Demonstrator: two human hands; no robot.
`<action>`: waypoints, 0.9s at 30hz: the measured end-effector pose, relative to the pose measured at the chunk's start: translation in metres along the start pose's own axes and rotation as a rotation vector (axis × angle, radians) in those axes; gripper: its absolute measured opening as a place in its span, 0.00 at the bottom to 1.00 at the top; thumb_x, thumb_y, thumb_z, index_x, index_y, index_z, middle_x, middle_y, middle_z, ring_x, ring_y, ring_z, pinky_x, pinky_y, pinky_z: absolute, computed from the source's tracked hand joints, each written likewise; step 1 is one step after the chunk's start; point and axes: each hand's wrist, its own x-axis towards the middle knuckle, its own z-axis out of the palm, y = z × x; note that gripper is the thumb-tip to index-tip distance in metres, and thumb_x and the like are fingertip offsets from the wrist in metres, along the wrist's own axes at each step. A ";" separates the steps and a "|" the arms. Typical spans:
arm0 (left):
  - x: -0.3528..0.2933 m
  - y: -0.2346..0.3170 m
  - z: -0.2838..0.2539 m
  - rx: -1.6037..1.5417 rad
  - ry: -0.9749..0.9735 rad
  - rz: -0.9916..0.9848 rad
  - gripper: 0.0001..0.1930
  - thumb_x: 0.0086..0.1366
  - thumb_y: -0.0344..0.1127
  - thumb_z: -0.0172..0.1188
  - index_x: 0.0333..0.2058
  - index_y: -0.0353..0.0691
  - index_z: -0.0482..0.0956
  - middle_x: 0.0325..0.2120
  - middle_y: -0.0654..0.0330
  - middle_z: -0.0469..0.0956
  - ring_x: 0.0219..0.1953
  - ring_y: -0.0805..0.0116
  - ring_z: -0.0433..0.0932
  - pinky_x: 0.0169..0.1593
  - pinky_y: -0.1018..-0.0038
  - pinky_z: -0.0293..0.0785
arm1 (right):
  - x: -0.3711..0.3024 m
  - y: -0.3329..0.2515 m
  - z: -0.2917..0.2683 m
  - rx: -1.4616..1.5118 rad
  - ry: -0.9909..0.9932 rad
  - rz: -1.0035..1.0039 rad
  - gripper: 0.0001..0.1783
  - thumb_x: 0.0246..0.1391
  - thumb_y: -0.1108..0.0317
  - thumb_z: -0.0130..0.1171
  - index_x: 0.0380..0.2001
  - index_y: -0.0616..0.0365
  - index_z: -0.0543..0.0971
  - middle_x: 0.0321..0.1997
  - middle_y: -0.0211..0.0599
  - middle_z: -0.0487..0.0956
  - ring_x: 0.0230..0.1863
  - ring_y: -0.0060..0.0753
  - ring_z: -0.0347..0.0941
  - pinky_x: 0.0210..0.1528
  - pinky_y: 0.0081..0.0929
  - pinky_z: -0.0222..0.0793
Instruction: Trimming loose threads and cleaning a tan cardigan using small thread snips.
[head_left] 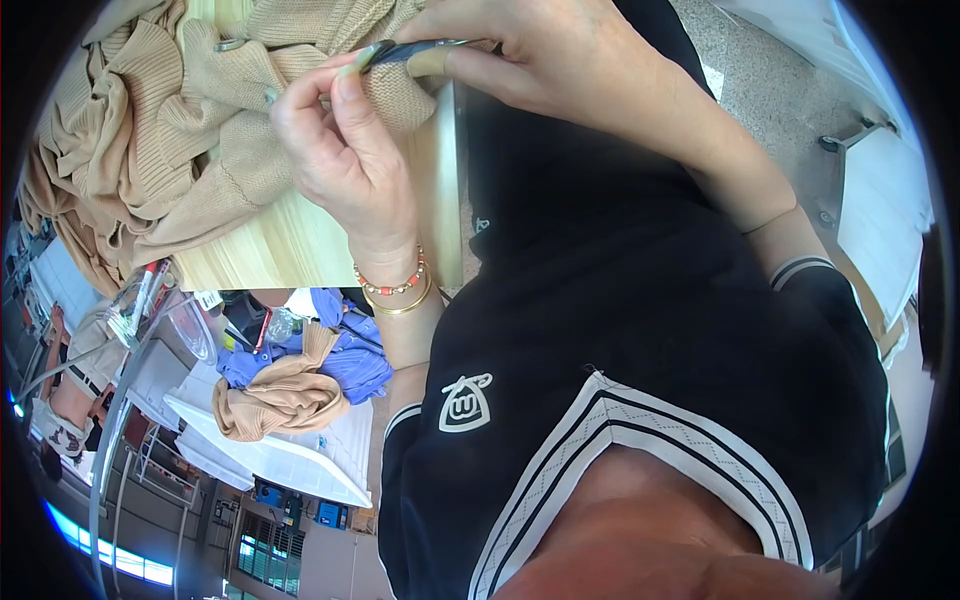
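Note:
A tan ribbed knit garment (235, 150) lies in heaped folds on the light wooden table (300, 245). A round button (228, 44) shows on it near the top. My left hand (350, 150) is closed in a pinch at the knit's edge, thumb against forefinger. Close beside those fingertips, my right hand (520, 50) grips a small, slim, dark tool (410, 48) that looks like thread snips. Its tip meets the left fingers, and my right fingers partly cover it. Whether a thread lies between the fingertips is too small to make out.
Below the table's edge stands a white plastic crate (270, 455) with a tan knit piece (285, 395) and blue-purple cloth (350, 350). A curved metal rail (110, 440) runs at the left; another person (85, 380) is beyond it. White panels (885, 215) stand at the right.

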 end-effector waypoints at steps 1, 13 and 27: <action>0.001 0.000 0.001 0.001 0.006 -0.001 0.06 0.71 0.31 0.53 0.42 0.34 0.71 0.39 0.56 0.78 0.34 0.76 0.75 0.37 0.80 0.73 | 0.000 0.001 0.000 0.090 0.025 0.016 0.11 0.51 0.65 0.63 0.33 0.60 0.79 0.31 0.41 0.76 0.34 0.46 0.76 0.34 0.35 0.72; 0.017 0.008 -0.022 -0.390 -0.137 -0.214 0.10 0.74 0.32 0.47 0.48 0.33 0.71 0.44 0.49 0.79 0.24 0.85 0.68 0.29 0.89 0.64 | -0.001 0.035 0.021 0.686 -0.198 0.075 0.18 0.49 0.63 0.71 0.40 0.62 0.80 0.26 0.32 0.75 0.25 0.23 0.67 0.30 0.23 0.65; 0.078 0.015 -0.087 0.475 -0.543 0.325 0.12 0.61 0.38 0.61 0.33 0.32 0.77 0.34 0.55 0.80 0.41 0.58 0.79 0.66 0.53 0.58 | -0.005 0.067 -0.049 0.904 0.027 -0.267 0.10 0.45 0.77 0.70 0.30 0.60 0.78 0.26 0.17 0.72 0.25 0.07 0.62 0.27 0.11 0.56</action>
